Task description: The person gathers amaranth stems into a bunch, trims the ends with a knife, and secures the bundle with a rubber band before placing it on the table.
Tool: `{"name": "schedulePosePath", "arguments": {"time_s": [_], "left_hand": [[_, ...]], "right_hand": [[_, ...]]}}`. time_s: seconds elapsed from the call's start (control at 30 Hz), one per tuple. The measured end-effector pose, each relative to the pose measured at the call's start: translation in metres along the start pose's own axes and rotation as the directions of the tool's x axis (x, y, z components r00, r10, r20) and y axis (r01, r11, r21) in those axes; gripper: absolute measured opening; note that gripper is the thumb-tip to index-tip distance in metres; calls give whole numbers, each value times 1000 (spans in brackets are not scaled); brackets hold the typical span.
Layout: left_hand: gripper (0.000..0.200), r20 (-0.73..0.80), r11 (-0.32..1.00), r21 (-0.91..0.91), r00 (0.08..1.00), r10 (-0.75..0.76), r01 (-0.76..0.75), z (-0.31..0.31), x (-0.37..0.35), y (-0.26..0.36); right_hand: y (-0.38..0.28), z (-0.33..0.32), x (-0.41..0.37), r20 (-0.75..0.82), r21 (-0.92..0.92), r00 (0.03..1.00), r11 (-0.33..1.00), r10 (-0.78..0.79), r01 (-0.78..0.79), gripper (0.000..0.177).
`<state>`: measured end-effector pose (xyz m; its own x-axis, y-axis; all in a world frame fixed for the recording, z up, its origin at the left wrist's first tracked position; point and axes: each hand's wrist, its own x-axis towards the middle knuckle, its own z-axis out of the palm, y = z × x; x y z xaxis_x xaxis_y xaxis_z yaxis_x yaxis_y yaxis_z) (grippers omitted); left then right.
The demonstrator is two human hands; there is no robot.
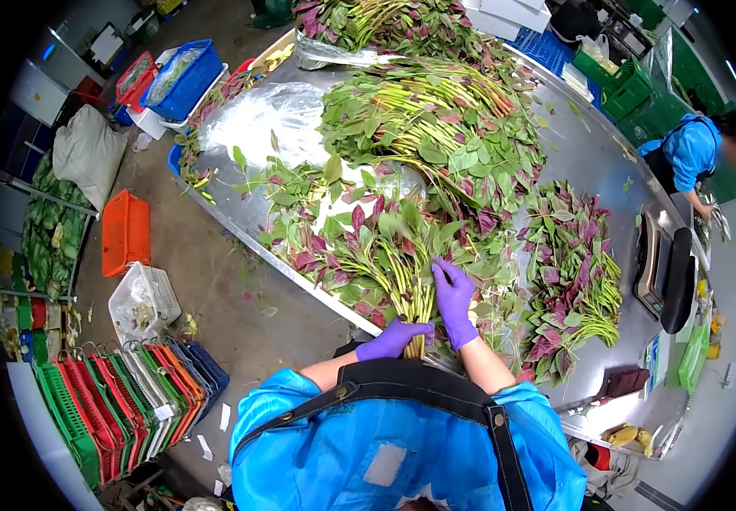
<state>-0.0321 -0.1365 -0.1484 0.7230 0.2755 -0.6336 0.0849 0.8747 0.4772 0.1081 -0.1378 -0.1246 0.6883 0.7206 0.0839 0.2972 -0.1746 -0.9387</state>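
Note:
In purple gloves, both my hands are at the near edge of the metal table. My left hand (395, 338) is closed around the lower stems of a bunch of red-and-green amaranth (402, 277), its leaves fanning away from me. My right hand (455, 298) is beside the bunch, thumb and fingertips pinched together at its right side on a stem or leaf. Loose amaranth leaves lie under and around the bunch. Beyond it rises a big heap of amaranth (436, 119), stems stacked sideways. To the right lies a row of amaranth bunches (572, 281).
A scale (650, 264) stands on the metal table (632, 192) at right. Clear plastic film (266, 119) lies at its left. Stacked crates (129, 404), an orange basket (126, 232) and a white basket (142, 300) stand on the floor. A co-worker (691, 153) in blue is at far right.

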Motion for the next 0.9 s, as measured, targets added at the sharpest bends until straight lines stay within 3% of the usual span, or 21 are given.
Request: {"name": "schedulePosePath", "arguments": {"time_s": [0.03,0.13,0.17,0.2,0.23,0.27,0.33,0.37,0.43,0.47,0.5,0.57,0.63,0.67,0.7,0.77,0.83,0.9], "left_hand": [[20,-16,999,-5,999,-43,43,2,-3,3],[20,-16,1000,3,1000,-2,2,4,-8,9],[20,-18,1000,1,1000,2,-2,1,-6,8],[21,22,999,30,999,37,-38,-4,-4,6],[22,63,996,57,996,70,-73,-7,-5,5],[22,61,996,55,996,69,-73,-7,-6,5],[21,-26,998,56,1000,4,-2,-2,-11,13],[21,-25,998,56,1000,5,-4,-1,-13,15],[22,-10,997,70,1000,-17,18,1,-15,18],[22,-9,997,71,1000,-16,16,0,-14,16],[22,6,997,75,1000,1,-1,-3,-12,12],[23,22,997,80,1000,17,-19,-2,-11,12],[23,-39,998,63,999,-21,23,3,-14,13],[23,-38,998,64,999,-25,27,3,-15,12],[23,-47,996,70,998,-49,52,4,-15,12],[24,-57,994,77,996,-72,76,3,-17,14],[24,-6,989,134,998,-57,57,1,-20,16],[25,22,986,168,1000,4,-8,-1,-15,8]], "right_hand": [[1,-3,-4,0,-1,1000,1000,0,0,18],[-5,-14,-20,263,49,965,999,7,-21,15],[-11,-24,-20,266,49,964,999,5,-19,15],[-19,-40,-18,564,62,814,976,138,-208,13],[-23,-55,-16,799,10,557,922,225,-387,11],[-20,-68,-13,801,9,555,922,226,-388,11],[-21,-88,-6,920,-301,145,893,364,-334,12],[-25,-89,-3,920,-301,146,894,364,-332,12],[-43,-90,8,793,-507,374,861,481,-34,14],[-15,-82,7,773,-412,561,907,295,91,14],[-19,-75,8,773,-411,563,907,293,92,14],[-33,-42,12,563,-243,803,968,195,-65,13],[-50,-11,7,455,-179,890,977,-19,112,17],[-40,5,4,400,-149,897,952,-190,268,19],[-27,8,2,398,-150,898,953,-187,264,19],[-10,10,0,640,-141,750,933,-168,330,21],[-20,-21,3,708,-182,697,924,-113,335,19],[-26,-52,6,844,-236,486,971,225,-40,16]]}}
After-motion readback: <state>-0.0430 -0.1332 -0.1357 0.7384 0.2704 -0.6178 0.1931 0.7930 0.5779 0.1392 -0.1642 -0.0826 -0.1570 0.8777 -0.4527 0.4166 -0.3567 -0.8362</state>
